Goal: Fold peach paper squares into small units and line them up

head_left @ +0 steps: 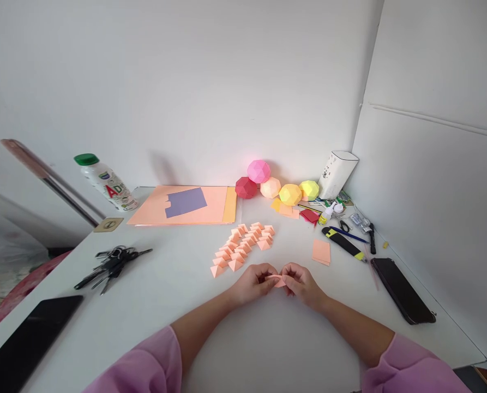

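Observation:
Between my two hands is a small piece of folded peach paper (pixel 280 282), pinched from both sides just above the white table. My left hand (pixel 254 283) grips its left end with thumb and fingers. Its right end is held the same way by my right hand (pixel 302 284); the fingers partly cover the paper. Just beyond my left hand stand rows of small folded peach paper pieces (pixel 243 245), pointed like little pyramids. A short stack of flat peach paper squares (pixel 321 251) lies beyond my right hand.
Faceted paper balls (pixel 258 171) line the wall. At right are a utility knife (pixel 343 243), glue bottle (pixel 327 213) and black phone (pixel 402 290). Peach sheets (pixel 149 210), keys (pixel 114 265), a white bottle (pixel 108 183) and a black flat device (pixel 30 344) lie left.

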Tool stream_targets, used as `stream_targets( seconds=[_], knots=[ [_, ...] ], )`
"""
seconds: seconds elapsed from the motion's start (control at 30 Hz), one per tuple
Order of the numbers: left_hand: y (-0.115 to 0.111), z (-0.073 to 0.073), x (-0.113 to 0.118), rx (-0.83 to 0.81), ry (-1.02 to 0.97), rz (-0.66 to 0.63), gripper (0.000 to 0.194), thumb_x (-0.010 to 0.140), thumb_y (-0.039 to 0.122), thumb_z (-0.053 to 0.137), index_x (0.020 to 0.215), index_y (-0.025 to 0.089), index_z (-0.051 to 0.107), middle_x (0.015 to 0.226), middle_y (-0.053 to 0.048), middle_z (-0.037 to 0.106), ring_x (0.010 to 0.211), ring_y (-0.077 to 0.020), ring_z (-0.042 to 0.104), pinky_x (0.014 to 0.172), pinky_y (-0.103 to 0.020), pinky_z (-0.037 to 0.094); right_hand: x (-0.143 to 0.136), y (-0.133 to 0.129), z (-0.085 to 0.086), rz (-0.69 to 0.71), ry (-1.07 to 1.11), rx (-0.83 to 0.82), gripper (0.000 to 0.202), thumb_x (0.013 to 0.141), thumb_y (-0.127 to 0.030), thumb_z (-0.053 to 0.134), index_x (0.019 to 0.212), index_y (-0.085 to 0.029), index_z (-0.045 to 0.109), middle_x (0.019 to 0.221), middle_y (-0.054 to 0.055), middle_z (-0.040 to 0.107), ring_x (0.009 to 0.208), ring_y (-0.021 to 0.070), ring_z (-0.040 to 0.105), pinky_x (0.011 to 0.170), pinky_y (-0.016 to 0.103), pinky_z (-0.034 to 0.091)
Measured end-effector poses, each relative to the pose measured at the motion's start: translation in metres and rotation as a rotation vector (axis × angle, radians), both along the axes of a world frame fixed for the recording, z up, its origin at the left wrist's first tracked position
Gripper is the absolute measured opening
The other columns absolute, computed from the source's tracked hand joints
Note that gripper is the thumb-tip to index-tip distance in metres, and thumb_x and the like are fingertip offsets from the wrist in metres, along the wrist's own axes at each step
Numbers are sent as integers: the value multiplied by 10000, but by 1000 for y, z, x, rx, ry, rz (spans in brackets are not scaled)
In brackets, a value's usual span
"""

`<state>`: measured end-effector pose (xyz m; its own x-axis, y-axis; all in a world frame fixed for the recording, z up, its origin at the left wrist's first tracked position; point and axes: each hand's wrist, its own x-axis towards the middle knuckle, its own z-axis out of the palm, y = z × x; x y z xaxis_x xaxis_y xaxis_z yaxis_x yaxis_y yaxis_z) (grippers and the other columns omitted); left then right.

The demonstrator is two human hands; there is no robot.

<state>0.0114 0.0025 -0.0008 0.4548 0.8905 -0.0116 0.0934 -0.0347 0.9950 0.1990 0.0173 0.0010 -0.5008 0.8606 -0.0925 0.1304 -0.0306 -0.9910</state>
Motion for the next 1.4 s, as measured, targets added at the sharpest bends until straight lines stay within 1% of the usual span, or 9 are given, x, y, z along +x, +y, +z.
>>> stream_targets(
  seconds=[0.3, 0.6, 0.77, 0.83, 0.97, 1.07, 1.17, 1.27, 1.4],
  knots=[
    [-1, 1, -2, -17, 11, 29, 213, 844, 322, 492, 716, 158, 536, 562, 26, 503, 502, -91, 444, 478, -210, 321, -1, -1, -2, 18, -39, 56, 170, 844, -324, 536, 779, -170, 508, 618, -34, 490, 531, 96, 464, 492, 214, 374],
    [-2, 3, -2, -44, 36, 17, 216, 831, 343, 503, 698, 174, 485, 521, 51, 463, 473, -82, 380, 453, -202, 272, -1, 0, 0, 61, -46, 63, 208, 842, -353, 552, 756, -166, 519, 662, -25, 481, 554, 96, 466, 520, 227, 392],
    [-1, 2, -2, -1, 103, 29, 360, 837, 431, 485, 597, 187, 376, 479, 55, 452, 448, -75, 330, 437, -202, 247, 1, 0, 0, 56, -37, 49, 222, 845, -370, 548, 759, -167, 513, 636, -33, 466, 545, 95, 463, 509, 222, 378],
    [0, 1, -2, 30, 123, 31, 430, 853, 477, 444, 552, 185, 349, 473, 46, 452, 452, -77, 342, 446, -207, 264, 1, 0, 0, 54, -27, 42, 232, 848, -378, 543, 759, -167, 507, 622, -36, 467, 535, 92, 458, 504, 219, 370],
    [1, 1, -2, 65, 121, 29, 517, 882, 536, 339, 528, 169, 420, 490, 25, 473, 472, -89, 404, 477, -217, 317, 2, 1, -2, 48, -2, 27, 253, 850, -398, 539, 756, -167, 495, 587, -41, 474, 522, 89, 449, 496, 215, 359],
    [1, 3, -2, 53, 78, 71, 542, 897, 545, 281, 546, 165, 445, 501, 20, 472, 490, -98, 457, 503, -222, 352, 3, 2, -2, 42, 13, 14, 267, 848, -418, 537, 764, -169, 490, 573, -42, 480, 517, 90, 449, 497, 217, 357],
    [1, 4, -3, 42, 48, 73, 451, 864, 531, 402, 618, 161, 481, 561, 15, 506, 530, -104, 480, 510, -221, 357, 2, 2, 0, 31, 11, 3, 285, 839, -442, 541, 764, -173, 486, 583, -41, 479, 519, 92, 451, 498, 222, 356],
    [1, 3, -3, 47, 63, 1, 359, 799, 492, 542, 663, 162, 499, 597, 24, 498, 524, -92, 422, 469, -211, 304, 1, 1, 2, 24, 1, 9, 317, 828, -477, 542, 746, -177, 478, 588, -40, 471, 518, 94, 445, 495, 225, 357],
    [1, 1, -2, 60, 98, -21, 379, 820, 468, 511, 601, 166, 442, 557, 34, 444, 498, -81, 363, 450, -215, 258, 1, 1, 2, 35, 8, 17, 325, 829, -483, 539, 740, -177, 476, 579, -43, 465, 517, 93, 441, 497, 224, 356]
  ],
)
